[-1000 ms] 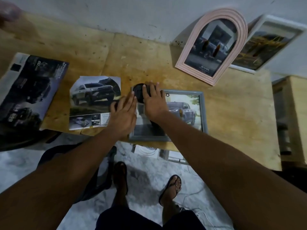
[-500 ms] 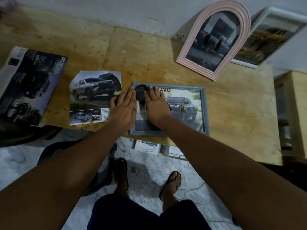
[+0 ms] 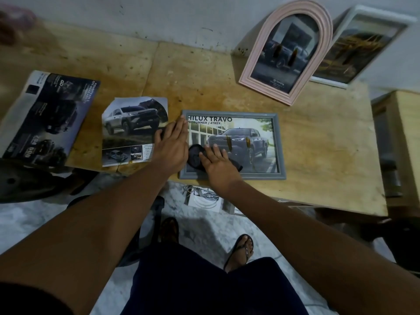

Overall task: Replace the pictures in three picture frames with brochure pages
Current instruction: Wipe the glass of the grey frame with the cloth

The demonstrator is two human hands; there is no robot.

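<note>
A grey picture frame (image 3: 280, 146) lies flat near the table's front edge, showing a brochure page of a dark pickup truck. My right hand (image 3: 217, 163) lies with straight fingers on its lower left part, over a black round object (image 3: 194, 155). My left hand (image 3: 171, 144) rests flat with straight fingers at the frame's left edge. A cut brochure page (image 3: 134, 130) with a white truck lies just left of my left hand. A pink arched frame (image 3: 287, 51) and a white frame (image 3: 356, 46) lean against the wall, both holding car pictures.
An open brochure (image 3: 45, 117) lies at the left end of the wooden table (image 3: 318, 155). A wooden cabinet (image 3: 400, 142) stands to the right. Below the table edge lie cables (image 3: 204, 196) on a marbled floor beside my sandalled feet.
My right hand has slid down the grey frame toward me with the black object, uncovering the page's headline. My left hand has stayed at the frame's left edge.
</note>
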